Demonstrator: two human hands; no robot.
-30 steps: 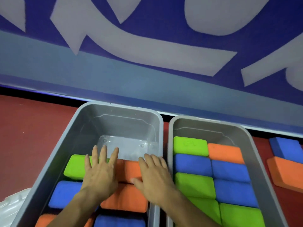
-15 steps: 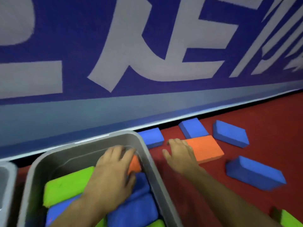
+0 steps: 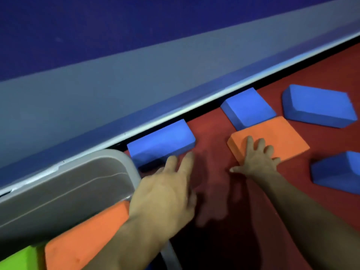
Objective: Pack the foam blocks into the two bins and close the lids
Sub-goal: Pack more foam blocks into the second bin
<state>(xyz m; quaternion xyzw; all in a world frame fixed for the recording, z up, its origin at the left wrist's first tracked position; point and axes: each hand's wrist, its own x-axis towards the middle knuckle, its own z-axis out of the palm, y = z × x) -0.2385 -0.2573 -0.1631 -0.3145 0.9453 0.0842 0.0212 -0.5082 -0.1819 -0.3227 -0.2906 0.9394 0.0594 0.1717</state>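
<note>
two bare hands reach over the red floor (image 3: pixel 210 131); the right hand (image 3: pixel 255 159) lies flat, fingers spread, on the flat orange foam block (image 3: pixel 276 133) and grips nothing; the left hand (image 3: pixel 165 193) hovers with fingers extended and loose, empty, tips near the blue foam block by the wall (image 3: pixel 161 141); three more blue foam blocks lie apart to the right, one (image 3: pixel 247 108) touching the orange one; the grey plastic bin (image 3: pixel 64 191) at lower left holds an orange block (image 3: pixel 83 240) and a green block (image 3: pixel 17 260)
</note>
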